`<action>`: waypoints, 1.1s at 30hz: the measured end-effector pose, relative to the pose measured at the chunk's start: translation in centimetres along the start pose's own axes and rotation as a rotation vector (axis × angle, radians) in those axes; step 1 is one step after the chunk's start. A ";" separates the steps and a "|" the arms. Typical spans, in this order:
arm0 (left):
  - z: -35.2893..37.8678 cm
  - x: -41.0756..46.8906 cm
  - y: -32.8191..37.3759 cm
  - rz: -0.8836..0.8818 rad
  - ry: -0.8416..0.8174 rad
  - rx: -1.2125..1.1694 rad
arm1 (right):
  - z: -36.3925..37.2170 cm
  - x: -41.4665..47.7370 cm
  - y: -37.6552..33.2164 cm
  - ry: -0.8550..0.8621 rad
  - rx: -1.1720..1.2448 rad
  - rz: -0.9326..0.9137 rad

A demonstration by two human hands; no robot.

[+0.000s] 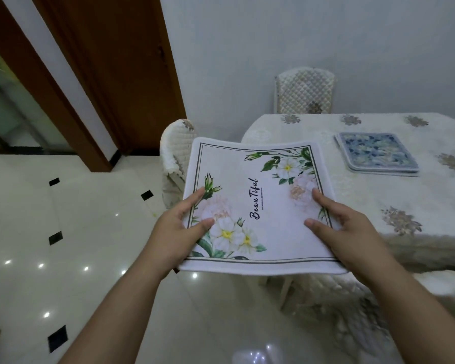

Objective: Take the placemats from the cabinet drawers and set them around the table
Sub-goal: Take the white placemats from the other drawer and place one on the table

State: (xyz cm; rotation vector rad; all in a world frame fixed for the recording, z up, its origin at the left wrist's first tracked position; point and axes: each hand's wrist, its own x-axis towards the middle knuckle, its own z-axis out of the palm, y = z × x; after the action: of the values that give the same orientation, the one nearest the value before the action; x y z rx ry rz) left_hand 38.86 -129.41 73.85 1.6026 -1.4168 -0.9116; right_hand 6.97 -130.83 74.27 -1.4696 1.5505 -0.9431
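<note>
Just in front of you, above the glossy tiled floor (90,258), your left hand (184,227) and right hand (334,224) are well apart, each clamped on a side edge of the white floral placemat (258,206), thumbs on its printed face; the mat sags a little between them and rests on nothing yet; just beyond it stands the cloth-covered dining table (365,195), with a quilted chair (172,153) at its near corner; farther on, a blue floral placemat (376,153) already lies on the cloth, perhaps with another beneath; a second covered chair (304,91) waits at the far side; I judge several places remain unset.
</note>
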 end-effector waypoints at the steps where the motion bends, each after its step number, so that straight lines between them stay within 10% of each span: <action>1: -0.6 0.6 -0.3 0.001 -0.002 -0.009 | 0.6 0.3 -0.4 0.007 0.003 0.002; 33: 1.8 43.8 -4.0 0.153 -0.301 0.038 | 8.4 33.5 -1.3 0.313 -0.058 0.208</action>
State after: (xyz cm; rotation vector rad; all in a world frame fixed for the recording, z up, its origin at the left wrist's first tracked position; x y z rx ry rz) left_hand 44.03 -172.82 68.97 1.4028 -1.7469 -1.0720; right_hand 14.40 -164.33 70.31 -1.2107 1.9302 -1.0463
